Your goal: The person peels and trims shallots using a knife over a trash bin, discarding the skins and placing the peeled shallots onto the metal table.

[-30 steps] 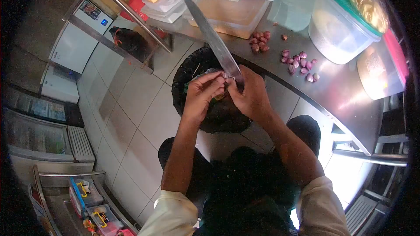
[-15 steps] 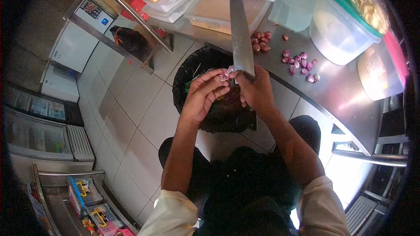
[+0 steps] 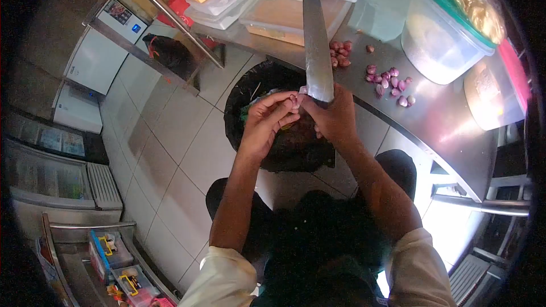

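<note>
My right hand [image 3: 334, 115] is wrapped round the handle of a large knife [image 3: 317, 40], its broad blade pointing up and away over the table edge. Between the fingertips of my left hand [image 3: 266, 122] is a small pinkish shallot [image 3: 295, 100], close to the heel of the blade and my right thumb. Both hands are above a bin lined with a black bag [image 3: 296, 156], which holds scraps. On the steel table, unpeeled shallots [image 3: 341, 51] form one pile, partly behind the blade, and shiny purple shallots [image 3: 390, 81] form another.
The steel table [image 3: 438, 136] carries a green-lidded tub [image 3: 441, 40], a pink-lidded tub [image 3: 492, 94] and flat plastic boxes [image 3: 296, 14]. A metal rail [image 3: 165, 11] runs at the upper left. Toolbox-like cases [image 3: 114, 250] sit at the lower left.
The knife has swung from leaning left to nearly upright, its tip moving right. My hands parted slightly, then came close again at the shallot.
</note>
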The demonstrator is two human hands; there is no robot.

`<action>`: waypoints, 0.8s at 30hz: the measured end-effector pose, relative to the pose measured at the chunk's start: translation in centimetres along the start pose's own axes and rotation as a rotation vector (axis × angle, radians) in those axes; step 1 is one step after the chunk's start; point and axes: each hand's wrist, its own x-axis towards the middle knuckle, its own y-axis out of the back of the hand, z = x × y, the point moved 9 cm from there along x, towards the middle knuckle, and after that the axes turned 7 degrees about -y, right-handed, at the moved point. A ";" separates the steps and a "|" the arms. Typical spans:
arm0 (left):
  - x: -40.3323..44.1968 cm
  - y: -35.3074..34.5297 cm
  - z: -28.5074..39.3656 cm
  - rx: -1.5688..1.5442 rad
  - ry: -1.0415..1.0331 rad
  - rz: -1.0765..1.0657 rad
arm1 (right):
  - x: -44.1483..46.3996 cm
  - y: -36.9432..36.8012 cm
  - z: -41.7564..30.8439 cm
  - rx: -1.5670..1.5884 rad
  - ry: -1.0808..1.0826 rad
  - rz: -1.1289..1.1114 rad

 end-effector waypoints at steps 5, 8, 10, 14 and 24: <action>-0.1 -0.3 0.3 -0.005 0.043 0.002 | -0.2 0.3 -0.8 0.015 -0.003 0.008; -0.1 0.0 0.2 -0.039 0.034 0.039 | -0.4 0.1 -0.1 0.066 -0.201 -0.039; 0.0 0.2 -0.3 -0.040 0.044 0.031 | -0.4 0.4 -0.4 0.054 -0.154 0.008; -0.1 -0.6 -0.7 0.024 0.068 0.035 | -0.5 0.3 -0.3 0.048 -0.162 0.012; 0.1 0.1 -0.7 -0.058 0.037 0.040 | -0.1 0.4 0.1 -0.069 -0.020 0.061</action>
